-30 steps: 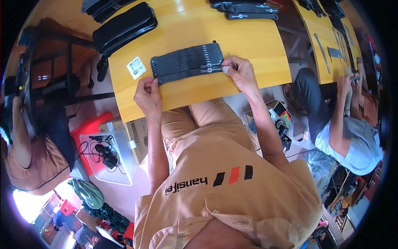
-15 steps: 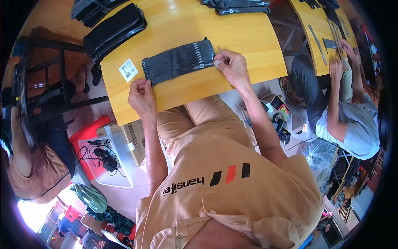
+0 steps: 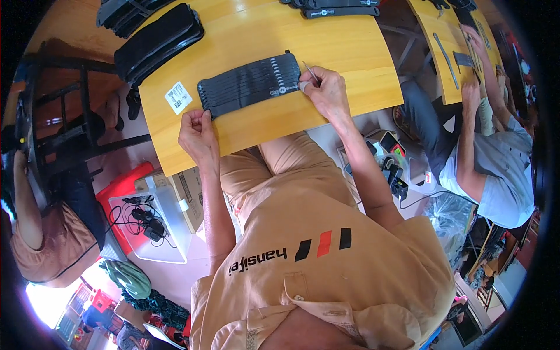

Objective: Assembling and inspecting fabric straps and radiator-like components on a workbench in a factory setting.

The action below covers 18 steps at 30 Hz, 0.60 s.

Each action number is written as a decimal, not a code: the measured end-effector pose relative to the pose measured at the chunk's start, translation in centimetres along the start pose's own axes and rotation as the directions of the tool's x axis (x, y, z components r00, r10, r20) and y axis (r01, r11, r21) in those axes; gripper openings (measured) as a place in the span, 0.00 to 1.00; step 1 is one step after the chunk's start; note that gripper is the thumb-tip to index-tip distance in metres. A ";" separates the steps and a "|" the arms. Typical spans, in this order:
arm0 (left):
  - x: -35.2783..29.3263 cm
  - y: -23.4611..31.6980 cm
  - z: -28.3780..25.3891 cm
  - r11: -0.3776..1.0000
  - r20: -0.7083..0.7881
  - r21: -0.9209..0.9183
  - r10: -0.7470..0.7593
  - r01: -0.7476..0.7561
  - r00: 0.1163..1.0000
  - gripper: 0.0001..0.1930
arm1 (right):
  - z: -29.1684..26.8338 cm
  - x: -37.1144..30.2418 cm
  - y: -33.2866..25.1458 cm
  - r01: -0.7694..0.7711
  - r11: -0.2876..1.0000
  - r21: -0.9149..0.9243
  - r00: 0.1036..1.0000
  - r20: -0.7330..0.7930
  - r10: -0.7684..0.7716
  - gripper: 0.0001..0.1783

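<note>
A row of black straps (image 3: 248,86) with white printing lies flat, side by side, on the yellow wooden table in front of me. My left hand (image 3: 198,135) pinches the near left corner of the row between thumb and fingers. At the right end, my right hand (image 3: 328,95) is closed, its thumb and forefinger at the strap ends. A thin pointed metal tool (image 3: 311,71), perhaps tweezers, sticks out of this right hand; its exact kind is not clear. Something pale covers a fingertip or thumb tip there.
A white printed label (image 3: 178,98) lies left of the straps. Stacks of black straps (image 3: 158,44) stand at the far left, and more straps (image 3: 341,11) at the far edge. A co-worker (image 3: 490,169) works at another table on the right. A plastic bin (image 3: 175,233) with cables stands below left.
My hands and the straps hold nearly the same pose, with a slight shift of the whole view. On the right, the co-worker's far hand has moved farther up along their table.
</note>
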<state>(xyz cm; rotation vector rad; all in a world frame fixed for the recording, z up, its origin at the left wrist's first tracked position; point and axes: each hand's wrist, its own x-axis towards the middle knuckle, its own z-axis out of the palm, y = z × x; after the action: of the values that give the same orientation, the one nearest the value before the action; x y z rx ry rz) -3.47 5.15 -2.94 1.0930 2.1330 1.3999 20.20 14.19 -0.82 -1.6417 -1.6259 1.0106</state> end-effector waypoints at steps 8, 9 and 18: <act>0.0 0.2 0.1 1.000 -0.004 0.008 -0.012 0.012 1.000 0.05 | 0.1 0.2 0.3 -0.005 1.000 -0.005 1.000 0.001 0.005 0.04; 0.0 0.2 0.1 1.000 -0.004 0.009 -0.013 0.013 1.000 0.05 | 0.2 0.2 0.3 0.007 1.000 -0.012 1.000 -0.012 -0.007 0.04; 0.0 0.1 -0.1 1.000 -0.014 0.019 0.011 -0.010 1.000 0.05 | 0.4 0.0 0.1 0.019 1.000 -0.006 0.999 -0.025 -0.019 0.03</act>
<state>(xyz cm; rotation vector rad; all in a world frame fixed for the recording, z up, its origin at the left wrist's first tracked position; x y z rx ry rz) -3.49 5.13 -2.78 1.1066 2.1576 1.3982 19.90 14.16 -1.09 -1.6337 -1.6263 0.9723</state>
